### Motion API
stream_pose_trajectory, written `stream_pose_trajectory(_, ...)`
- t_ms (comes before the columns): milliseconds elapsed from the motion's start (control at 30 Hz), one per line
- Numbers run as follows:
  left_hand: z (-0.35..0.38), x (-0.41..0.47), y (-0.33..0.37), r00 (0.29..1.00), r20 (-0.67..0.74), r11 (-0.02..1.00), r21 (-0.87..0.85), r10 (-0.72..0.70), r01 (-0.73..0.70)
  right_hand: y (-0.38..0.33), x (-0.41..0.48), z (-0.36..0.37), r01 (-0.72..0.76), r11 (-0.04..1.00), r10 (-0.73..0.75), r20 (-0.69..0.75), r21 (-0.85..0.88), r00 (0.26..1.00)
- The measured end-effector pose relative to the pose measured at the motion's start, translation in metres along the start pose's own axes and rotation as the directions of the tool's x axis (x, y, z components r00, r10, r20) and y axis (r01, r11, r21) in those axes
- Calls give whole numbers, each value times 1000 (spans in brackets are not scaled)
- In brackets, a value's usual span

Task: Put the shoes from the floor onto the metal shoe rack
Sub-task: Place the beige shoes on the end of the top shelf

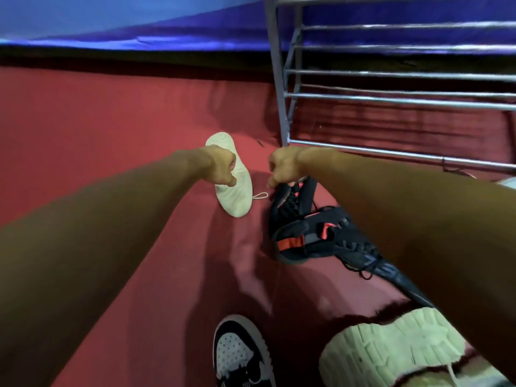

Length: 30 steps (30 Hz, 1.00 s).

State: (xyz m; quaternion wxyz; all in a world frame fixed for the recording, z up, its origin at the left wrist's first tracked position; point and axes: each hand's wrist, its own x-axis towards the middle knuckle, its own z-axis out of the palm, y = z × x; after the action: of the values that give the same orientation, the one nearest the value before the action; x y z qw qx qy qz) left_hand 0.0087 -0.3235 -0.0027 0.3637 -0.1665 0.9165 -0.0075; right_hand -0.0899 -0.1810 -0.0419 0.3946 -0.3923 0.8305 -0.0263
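The floor [125, 121] is covered with a smooth, shiny red sheet. At its far edge it meets a blue wall [111, 12]. The metal shoe rack [391, 100] stands at the far right corner of the floor. It is made of thin grey bars that run side to side.

A cream shoe [237, 188] lies on the floor near the middle, just left of the rack's leg. It looks soft and knitted, and it is long and rounded. Its long side runs from far-left to near-right, and a small loop [261, 195] sticks out on its right. The left hand [220, 166] is over this shoe with curled fingers, but I cannot tell if it holds the shoe.

The right hand [284, 167] grips the top end of a black shoe [290, 205] with red bits. That shoe points away from the person, toward the rack. A second black shoe [315, 236] lies touching it on the near side, turned sideways.

At the near edge of the floor is a black and white shoe [240, 356] with small holes in its toe. To its right a pale shoe [391, 347] lies with its bumpy sole up
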Motion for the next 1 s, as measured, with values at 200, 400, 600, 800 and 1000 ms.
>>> stream_pose_trajectory(200,33,33,-21,998,59,995,-96,-9,15,-20,40,25,33,999,-33,70,3,997)
stream_pose_trajectory(400,55,58,-37,996,86,988,-150,-28,40,-16,64,48,41,999,-41,45,2,998)
stream_pose_trajectory(600,82,71,-56,999,23,957,-285,-49,54,-19,75,51,-24,999,27,-116,25,993)
stream_pose_trajectory(800,90,71,-61,998,37,864,-500,-48,60,-24,95,60,-27,963,62,-122,269,991)
stream_pose_trajectory(1000,64,49,-58,998,-45,831,-557,-34,3,-21,66,35,2,923,65,-160,385,985)
